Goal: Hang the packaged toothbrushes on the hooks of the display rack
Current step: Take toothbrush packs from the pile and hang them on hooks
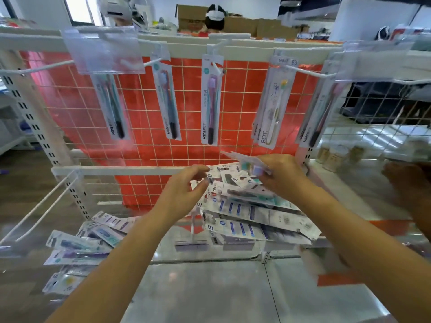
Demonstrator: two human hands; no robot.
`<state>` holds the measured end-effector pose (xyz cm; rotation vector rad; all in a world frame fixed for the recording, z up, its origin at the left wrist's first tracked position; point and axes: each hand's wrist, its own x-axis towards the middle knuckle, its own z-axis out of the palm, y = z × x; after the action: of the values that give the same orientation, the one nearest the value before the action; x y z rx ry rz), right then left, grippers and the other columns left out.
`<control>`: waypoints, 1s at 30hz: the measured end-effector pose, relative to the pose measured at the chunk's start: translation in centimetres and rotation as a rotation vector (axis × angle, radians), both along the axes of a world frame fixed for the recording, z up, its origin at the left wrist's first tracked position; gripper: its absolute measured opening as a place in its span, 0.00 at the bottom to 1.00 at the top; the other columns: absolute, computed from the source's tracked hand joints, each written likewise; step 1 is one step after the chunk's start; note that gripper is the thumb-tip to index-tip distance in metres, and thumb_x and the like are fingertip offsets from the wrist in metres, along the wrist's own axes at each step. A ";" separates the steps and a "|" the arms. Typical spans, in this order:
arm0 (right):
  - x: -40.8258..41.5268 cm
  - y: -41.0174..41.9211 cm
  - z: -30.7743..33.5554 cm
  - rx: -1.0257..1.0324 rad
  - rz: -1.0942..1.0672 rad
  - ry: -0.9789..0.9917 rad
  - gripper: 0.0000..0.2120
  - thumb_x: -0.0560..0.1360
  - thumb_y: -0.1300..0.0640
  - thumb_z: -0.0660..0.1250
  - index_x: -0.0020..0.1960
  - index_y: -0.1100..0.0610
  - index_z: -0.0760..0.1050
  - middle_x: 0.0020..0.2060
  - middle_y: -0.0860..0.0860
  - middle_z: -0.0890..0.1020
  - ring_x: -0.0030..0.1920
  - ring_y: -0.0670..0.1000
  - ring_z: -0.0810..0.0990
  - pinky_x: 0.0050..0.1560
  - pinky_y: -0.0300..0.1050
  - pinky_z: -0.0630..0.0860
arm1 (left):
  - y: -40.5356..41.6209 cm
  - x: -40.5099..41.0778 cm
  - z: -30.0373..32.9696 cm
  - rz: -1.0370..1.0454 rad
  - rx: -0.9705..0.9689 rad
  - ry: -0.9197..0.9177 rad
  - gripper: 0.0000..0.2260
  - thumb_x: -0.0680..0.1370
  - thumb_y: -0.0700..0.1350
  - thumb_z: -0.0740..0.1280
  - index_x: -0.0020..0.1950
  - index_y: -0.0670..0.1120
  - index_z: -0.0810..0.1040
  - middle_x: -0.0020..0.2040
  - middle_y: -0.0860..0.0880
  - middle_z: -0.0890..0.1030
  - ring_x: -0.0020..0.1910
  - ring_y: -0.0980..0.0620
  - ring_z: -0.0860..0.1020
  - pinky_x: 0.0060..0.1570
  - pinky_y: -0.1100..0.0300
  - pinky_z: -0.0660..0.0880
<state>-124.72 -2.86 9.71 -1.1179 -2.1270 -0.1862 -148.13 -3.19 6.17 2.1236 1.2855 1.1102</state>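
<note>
Both hands are over the heap of packaged toothbrushes (245, 206) that lies on the clear shelf (210, 257) at the foot of the display rack (163, 46), toward its right end. The right hand (283, 176) has its fingers curled round one or more packs (247, 163), raised a little above the heap; motion blur hides how many. The pack's long axis runs roughly left to right, its brush-head end showing just left of the fingers. The left hand (186, 190) is half curled, thumb and fingertips close together at the tops of the packs in the heap; it seems to be picking at one there, likely feeling for a hang hole, though a firm pinch cannot be made out.

A second heap (77, 248) lies at the shelf's left end, its packs also lying flat.

On the upper hooks (155, 62) packs already hang upright against the red grid panel (191, 108), brush heads up and long axes near vertical. I judge the lifted pack must be turned to that same upright pose before it goes on a hook
</note>
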 end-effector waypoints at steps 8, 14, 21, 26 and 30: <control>-3.2 -3.8 4.5 -0.454 0.014 1.018 0.06 0.68 0.70 0.72 0.41 0.60 0.81 0.40 0.59 0.84 0.43 0.58 0.84 0.44 0.51 0.81 | -2.1 2.4 2.3 -0.167 -0.325 -0.418 0.21 0.74 0.43 0.68 0.66 0.54 0.69 0.61 0.58 0.75 0.63 0.59 0.72 0.61 0.57 0.72; -4.0 -4.0 4.9 -0.766 0.175 1.378 0.12 0.66 0.72 0.68 0.49 0.66 0.78 0.45 0.59 0.84 0.46 0.58 0.84 0.47 0.50 0.81 | -5.0 2.2 3.9 -0.349 -0.614 -0.533 0.15 0.68 0.42 0.69 0.54 0.48 0.76 0.47 0.49 0.85 0.46 0.49 0.83 0.42 0.59 0.80; -6.0 -5.1 3.0 -0.846 0.234 1.489 0.21 0.62 0.62 0.71 0.55 0.62 0.77 0.45 0.58 0.85 0.44 0.58 0.84 0.39 0.51 0.81 | -7.0 2.1 2.5 -0.327 -0.671 -0.665 0.20 0.64 0.40 0.71 0.56 0.45 0.76 0.48 0.45 0.85 0.46 0.45 0.83 0.43 0.52 0.81; -7.4 -6.5 0.8 -0.868 0.174 1.438 0.20 0.62 0.59 0.71 0.54 0.60 0.76 0.39 0.54 0.85 0.39 0.54 0.85 0.36 0.49 0.82 | -7.2 1.5 1.2 -0.201 -0.648 -0.752 0.19 0.62 0.38 0.73 0.52 0.45 0.78 0.45 0.44 0.85 0.44 0.44 0.84 0.42 0.52 0.81; -7.6 -7.4 -0.8 -0.903 0.066 1.286 0.25 0.61 0.57 0.73 0.57 0.55 0.73 0.43 0.52 0.85 0.43 0.53 0.85 0.40 0.48 0.82 | -7.5 0.8 0.2 -0.083 -0.661 -0.765 0.22 0.60 0.39 0.74 0.54 0.45 0.77 0.46 0.44 0.85 0.45 0.43 0.83 0.46 0.46 0.80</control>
<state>-132.29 -10.27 8.90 -1.1063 -0.9854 1.2877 -147.37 -10.68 6.35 1.0927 0.9772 1.0938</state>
